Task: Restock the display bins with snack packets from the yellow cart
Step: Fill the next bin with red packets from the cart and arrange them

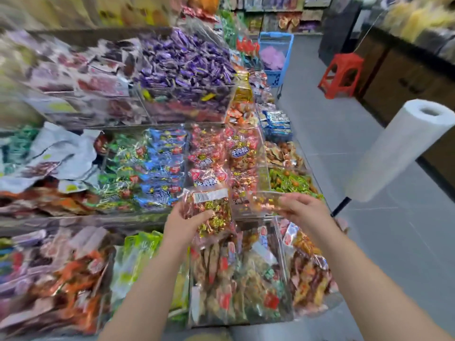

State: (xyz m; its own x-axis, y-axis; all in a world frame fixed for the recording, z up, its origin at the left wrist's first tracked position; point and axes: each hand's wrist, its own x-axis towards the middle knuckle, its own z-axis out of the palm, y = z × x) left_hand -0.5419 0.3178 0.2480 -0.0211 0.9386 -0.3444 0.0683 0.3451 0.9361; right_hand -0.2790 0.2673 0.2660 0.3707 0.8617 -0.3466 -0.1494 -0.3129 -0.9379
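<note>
Reaching out over the tiered clear display bins (265,168), two bare hands each hold one snack packet, so two packets are in hand. The left hand (183,223) grips a clear packet (213,210) of red and gold wrapped pieces, thumb laid across its front and fingers curled behind. One white barcode label runs along the packet's top edge. The right hand (301,210) pinches the second packet (264,201) by its right end, fingers bent over it. This packet is blurred and shows only a reddish, glossy film. Both packets hang just above the front wall of the middle row, close to the compartment of red packets (209,153). Left of that lie blue packets (165,166), then green ones (118,158). One row up, a bin is heaped with purple-wrapped sweets (187,62). Along the aisle to the right stand one white roll (398,148), one red stool (342,75) and one blue basket (275,55).
</note>
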